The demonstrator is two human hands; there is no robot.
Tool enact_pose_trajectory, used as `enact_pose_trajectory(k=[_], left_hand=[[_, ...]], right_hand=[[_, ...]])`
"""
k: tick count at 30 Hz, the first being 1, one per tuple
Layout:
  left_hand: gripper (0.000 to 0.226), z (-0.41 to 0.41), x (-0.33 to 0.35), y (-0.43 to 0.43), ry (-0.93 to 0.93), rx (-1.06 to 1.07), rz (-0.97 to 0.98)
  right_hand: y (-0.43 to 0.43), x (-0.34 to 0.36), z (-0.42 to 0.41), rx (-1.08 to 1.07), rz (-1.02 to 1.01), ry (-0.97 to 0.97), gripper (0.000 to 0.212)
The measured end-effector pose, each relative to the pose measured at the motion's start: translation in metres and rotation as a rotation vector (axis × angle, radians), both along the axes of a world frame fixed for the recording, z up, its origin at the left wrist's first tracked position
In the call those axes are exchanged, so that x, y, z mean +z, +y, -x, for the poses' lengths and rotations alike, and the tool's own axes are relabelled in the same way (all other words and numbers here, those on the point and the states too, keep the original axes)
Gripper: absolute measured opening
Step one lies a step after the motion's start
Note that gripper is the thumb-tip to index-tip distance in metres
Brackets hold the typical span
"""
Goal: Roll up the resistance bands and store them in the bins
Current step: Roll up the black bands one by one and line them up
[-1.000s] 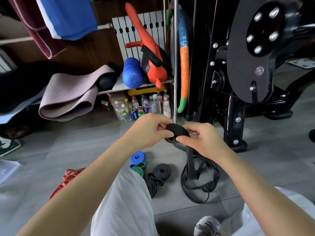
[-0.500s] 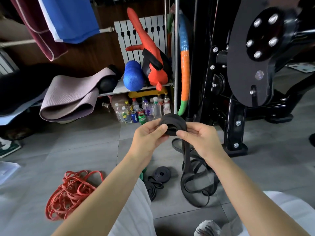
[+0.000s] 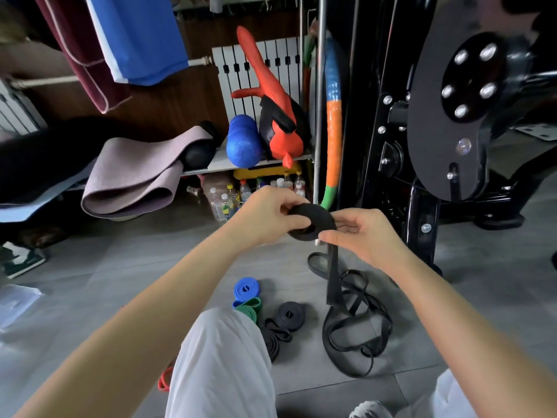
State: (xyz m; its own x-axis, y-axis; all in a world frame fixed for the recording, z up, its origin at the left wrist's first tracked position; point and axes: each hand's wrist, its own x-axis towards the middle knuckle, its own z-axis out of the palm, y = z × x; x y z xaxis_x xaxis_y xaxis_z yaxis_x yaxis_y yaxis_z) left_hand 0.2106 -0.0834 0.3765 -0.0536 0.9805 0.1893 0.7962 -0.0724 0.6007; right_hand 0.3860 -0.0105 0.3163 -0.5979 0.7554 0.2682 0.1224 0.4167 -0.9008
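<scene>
Pinching the black band roll [image 3: 312, 221] between them, left hand [image 3: 265, 215] and right hand [image 3: 364, 233] fingers clamp its edges.

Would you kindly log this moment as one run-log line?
left hand: grips black band coil | right hand: pinches coil edge | loose tail: hangs down | floor: blue roll, green roll, black roll

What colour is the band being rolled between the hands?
Black, seen best in the head view: the band.

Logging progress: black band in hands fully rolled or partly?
Partly rolled: left hand and right hand grip the coil; loose tail hangs unrolled.
</scene>
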Motion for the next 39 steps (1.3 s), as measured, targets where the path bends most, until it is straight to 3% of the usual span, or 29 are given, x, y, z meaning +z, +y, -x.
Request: enact_pose_trajectory(k=[6, 8, 20, 25, 30, 32, 34, 39], left_hand=[[0.025, 0.014, 0.048, 0.023, -0.624, 0.087, -0.086], [0.027, 0.016, 0.067, 0.033, -0.750, 0.091, -0.118], [0.012, 0.023, 0.136, 0.057, -1.133, -0.068, -0.190], [0.013, 0.028, 0.114, 0.052, -1.201, -0.053, -0.261], [0.017, 0.018, 0.051, 0.027, -1.355, 0.003, -0.184], [0.017, 0.017, 0.026, 0.011, -1.320, 0.046, -0.110], [0.016, 0.020, 0.010, -0.004, -1.117, 0.095, 0.004], [0.025, 0.031, 0.012, -0.021, -0.066, 0.051, 0.171]], right_hand=[[0.026, 0.077, 0.017, 0.004, -0.094, 0.086, 0.033], [0.036, 0.107, 0.021, 0.005, -0.154, 0.082, 0.034], [0.067, 0.214, 0.033, 0.044, -0.287, 0.051, 0.021], [0.061, 0.181, 0.046, 0.061, -0.043, 0.181, 0.022], [0.037, 0.111, 0.048, 0.035, 0.108, 0.218, 0.019], [0.027, 0.084, 0.045, 0.051, 0.131, 0.164, 0.022], [0.018, 0.062, 0.040, 0.077, 0.155, 0.097, 0.023], [-0.011, 0.032, 0.036, 0.129, 0.095, -0.129, 0.023]])
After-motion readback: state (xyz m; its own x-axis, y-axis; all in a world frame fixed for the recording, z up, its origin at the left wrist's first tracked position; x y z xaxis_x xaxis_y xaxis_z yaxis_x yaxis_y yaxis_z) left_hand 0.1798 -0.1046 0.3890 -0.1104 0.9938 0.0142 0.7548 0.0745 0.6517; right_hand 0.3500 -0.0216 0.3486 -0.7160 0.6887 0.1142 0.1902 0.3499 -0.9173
